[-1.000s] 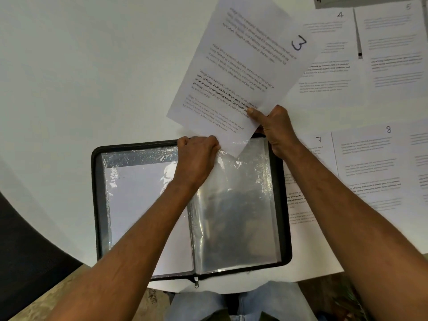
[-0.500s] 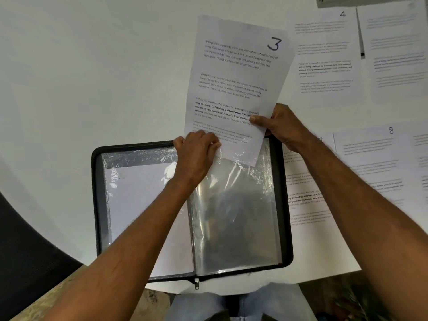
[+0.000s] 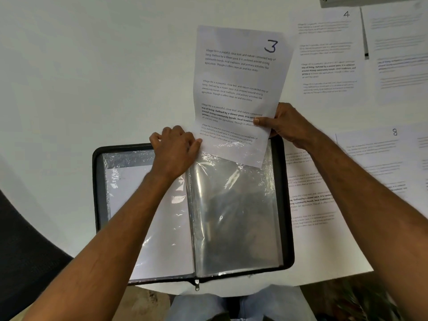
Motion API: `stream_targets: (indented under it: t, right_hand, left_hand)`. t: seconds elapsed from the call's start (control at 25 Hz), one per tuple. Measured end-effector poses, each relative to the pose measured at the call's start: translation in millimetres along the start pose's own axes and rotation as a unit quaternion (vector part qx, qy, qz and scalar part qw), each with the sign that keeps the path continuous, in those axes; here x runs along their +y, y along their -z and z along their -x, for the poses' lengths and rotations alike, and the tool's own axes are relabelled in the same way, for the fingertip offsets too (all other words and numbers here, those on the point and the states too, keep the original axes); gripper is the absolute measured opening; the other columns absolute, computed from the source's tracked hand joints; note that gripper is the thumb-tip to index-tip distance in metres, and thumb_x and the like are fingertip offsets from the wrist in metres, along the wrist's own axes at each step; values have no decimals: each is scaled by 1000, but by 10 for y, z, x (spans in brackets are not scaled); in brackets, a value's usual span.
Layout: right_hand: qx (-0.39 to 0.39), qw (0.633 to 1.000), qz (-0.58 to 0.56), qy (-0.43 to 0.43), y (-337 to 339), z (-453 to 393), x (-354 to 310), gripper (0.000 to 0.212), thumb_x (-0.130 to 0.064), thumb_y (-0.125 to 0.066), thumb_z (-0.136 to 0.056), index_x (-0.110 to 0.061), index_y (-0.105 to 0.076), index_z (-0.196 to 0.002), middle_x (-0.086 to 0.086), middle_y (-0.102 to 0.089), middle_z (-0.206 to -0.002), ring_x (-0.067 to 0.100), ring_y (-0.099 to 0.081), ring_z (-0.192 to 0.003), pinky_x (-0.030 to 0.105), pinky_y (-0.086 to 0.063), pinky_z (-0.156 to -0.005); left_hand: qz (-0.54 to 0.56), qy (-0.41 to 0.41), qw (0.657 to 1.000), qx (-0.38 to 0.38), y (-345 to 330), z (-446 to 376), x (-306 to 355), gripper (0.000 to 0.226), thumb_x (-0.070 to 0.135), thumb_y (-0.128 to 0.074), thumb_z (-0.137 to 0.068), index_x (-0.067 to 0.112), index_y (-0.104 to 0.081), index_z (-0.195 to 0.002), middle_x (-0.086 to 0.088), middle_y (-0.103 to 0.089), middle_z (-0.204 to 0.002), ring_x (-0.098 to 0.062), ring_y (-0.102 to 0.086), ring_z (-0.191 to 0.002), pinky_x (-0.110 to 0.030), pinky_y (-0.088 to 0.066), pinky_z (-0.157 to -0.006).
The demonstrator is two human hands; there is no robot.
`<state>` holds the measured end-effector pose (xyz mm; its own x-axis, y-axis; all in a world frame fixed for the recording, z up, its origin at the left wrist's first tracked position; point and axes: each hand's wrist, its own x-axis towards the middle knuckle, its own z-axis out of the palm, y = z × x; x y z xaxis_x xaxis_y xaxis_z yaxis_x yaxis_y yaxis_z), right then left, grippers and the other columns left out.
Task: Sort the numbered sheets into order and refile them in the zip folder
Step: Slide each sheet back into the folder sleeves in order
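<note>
My right hand (image 3: 287, 125) pinches sheet 3 (image 3: 238, 89) at its right edge, its bottom end inside the top of the right clear sleeve (image 3: 234, 209). My left hand (image 3: 174, 150) grips that sleeve's top edge. The folder (image 3: 98, 205) lies open on the desk (image 3: 92, 66).

A big white table (image 3: 97, 72) takes up most of the view, its edge curving down along the lower left; past that edge there's something dark (image 3: 25, 256), can't tell what. At the bottom, blue jeans (image 3: 261, 304) show on the person's legs; a grey object (image 3: 370, 1) pokes in at the top right, mostly cut off.
</note>
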<state>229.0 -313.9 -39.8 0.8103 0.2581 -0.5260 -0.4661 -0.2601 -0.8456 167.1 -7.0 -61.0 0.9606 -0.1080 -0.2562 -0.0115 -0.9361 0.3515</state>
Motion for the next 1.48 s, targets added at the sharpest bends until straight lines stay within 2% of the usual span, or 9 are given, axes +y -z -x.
stream_targets:
  t: [0.24,0.44,0.56,0.68,0.84,1.08,1.2,1.32,1.48]
  right_hand:
    - [-10,1000,23,-6,58,-18,-41,41,-14,-71,-95,-10,-62,-135,-3,-74,-113,10,-75,-95,22,-60,-69]
    - [-29,998,49,-14,91,-34,-89,39,-14,-70,-95,-10,-63,-133,-2,-74,-112,9,-75,-90,20,-58,-65]
    - [-35,997,62,-16,85,-45,-116,36,-14,-69,-96,-11,-63,-131,-4,-73,-110,6,-75,-87,18,-57,-64]
    - [-27,998,57,-10,54,-57,-107,32,-16,-67,-98,-15,-63,-130,-5,-73,-112,5,-74,-89,17,-56,-65]
    - [-33,997,62,-14,45,-73,-39,38,-22,-69,-97,-13,-64,-134,-5,-74,-118,12,-73,-103,19,-58,-75]
    - [-95,987,118,-46,31,-110,23,39,-19,-73,-94,-15,-67,-132,-6,-72,-124,8,-71,-109,18,-56,-92]
    - [-128,977,153,-69,22,-117,13,39,-17,-76,-91,-19,-67,-129,-8,-71,-123,0,-68,-108,11,-53,-90]
    - [-80,984,148,-64,-22,-129,5,44,-25,-78,-89,-16,-67,-131,-6,-71,-123,5,-69,-108,21,-54,-98]
    - [18,997,70,-25,-89,-159,12,40,-32,-72,-96,-17,-66,-132,-5,-72,-123,11,-72,-108,30,-57,-98]
  left_hand:
    - [41,53,997,-25,1,-91,-83,15,21,-52,-92,21,-65,-98,1,-56,-99,-22,-50,-100,-40,-31,-85]
    - [372,171,911,-50,89,-250,-50,29,15,-54,-102,18,-59,-130,-4,-69,-108,-23,-68,-101,-40,-57,-89]
    - [416,180,887,-83,125,-304,-41,12,16,-60,-102,14,-70,-108,-7,-75,-104,-19,-72,-91,-31,-59,-77]
    - [402,180,891,-112,167,-305,-58,18,18,-63,-102,14,-66,-85,-3,-72,-86,-1,-62,-55,-12,-45,-48]
    - [471,194,852,-122,184,-327,-95,10,18,-68,-99,9,-71,-96,3,-75,-83,-7,-73,-74,-21,-59,-70]
    - [535,244,805,-79,179,-355,8,11,16,-64,-101,10,-68,-93,-5,-78,-93,-16,-77,-82,-24,-60,-69]
    - [532,251,806,-59,128,-357,-11,13,16,-66,-100,3,-70,-102,-8,-78,-97,-18,-76,-81,-25,-60,-68]
    - [521,241,817,-61,119,-343,-32,12,14,-68,-98,7,-67,-89,-11,-77,-96,-19,-75,-81,-25,-60,-69]
    - [443,214,866,-86,118,-312,-20,27,17,-68,-99,14,-57,-74,-2,-64,-74,-1,-55,-46,-14,-42,-43]
